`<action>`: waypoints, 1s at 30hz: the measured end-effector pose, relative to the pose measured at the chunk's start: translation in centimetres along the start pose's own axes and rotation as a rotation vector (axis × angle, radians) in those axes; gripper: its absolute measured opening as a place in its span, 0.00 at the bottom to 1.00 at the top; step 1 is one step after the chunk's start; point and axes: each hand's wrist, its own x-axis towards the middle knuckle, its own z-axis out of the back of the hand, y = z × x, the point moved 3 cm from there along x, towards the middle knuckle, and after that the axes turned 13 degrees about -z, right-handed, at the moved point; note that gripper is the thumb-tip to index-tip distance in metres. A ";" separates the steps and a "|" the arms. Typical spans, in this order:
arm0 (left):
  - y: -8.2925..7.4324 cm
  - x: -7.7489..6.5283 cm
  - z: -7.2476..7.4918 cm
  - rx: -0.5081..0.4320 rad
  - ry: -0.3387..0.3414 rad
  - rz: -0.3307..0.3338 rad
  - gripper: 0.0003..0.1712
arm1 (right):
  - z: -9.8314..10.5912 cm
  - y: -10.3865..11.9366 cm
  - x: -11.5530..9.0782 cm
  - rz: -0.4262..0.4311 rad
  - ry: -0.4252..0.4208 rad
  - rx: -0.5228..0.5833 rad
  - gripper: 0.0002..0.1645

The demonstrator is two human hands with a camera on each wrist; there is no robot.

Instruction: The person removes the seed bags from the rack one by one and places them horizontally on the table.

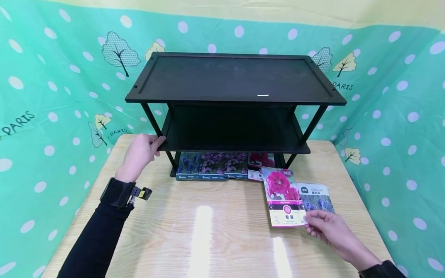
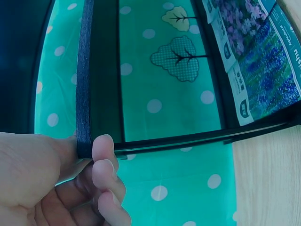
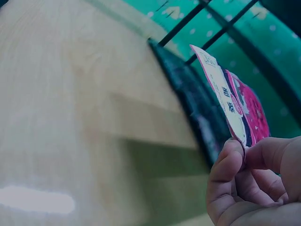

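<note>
My left hand (image 1: 139,152) pinches the front left corner of the middle board of a black rack (image 1: 229,81), thumb above and fingers below. My right hand (image 1: 332,231) holds a pink-flowered seed packet (image 1: 282,187) by its lower right corner, between thumb and fingers. In the right wrist view that packet (image 3: 230,101) is raised above the table and tilted. Behind it, partly covered by the packet and my hand, is a blue-flowered seed packet (image 1: 316,199). Under the middle board a row shows one blue packet (image 1: 187,166), two purple ones (image 1: 213,164) and a red-flowered one (image 1: 260,159).
The rack stands at the back of a light wooden table (image 1: 167,231), with thin slanting posts (image 1: 314,123) at its sides. A small white strip (image 1: 262,95) lies on the top board. A green dotted cloth (image 1: 62,116) hangs around the table.
</note>
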 end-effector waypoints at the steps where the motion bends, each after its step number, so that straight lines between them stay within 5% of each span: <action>1: 0.0 0.0 0.0 0.000 0.000 0.001 0.28 | 0.0 -0.6 0.2 -0.005 0.008 -0.001 0.14; 12: 0.0 -0.2 0.0 -0.008 -0.013 -0.001 0.29 | 0.8 -4.7 2.2 -0.080 -0.066 -0.020 0.16; 30: 0.1 0.0 0.1 0.000 -0.024 -0.019 0.28 | 1.3 -3.4 3.4 -0.100 -0.267 -0.170 0.18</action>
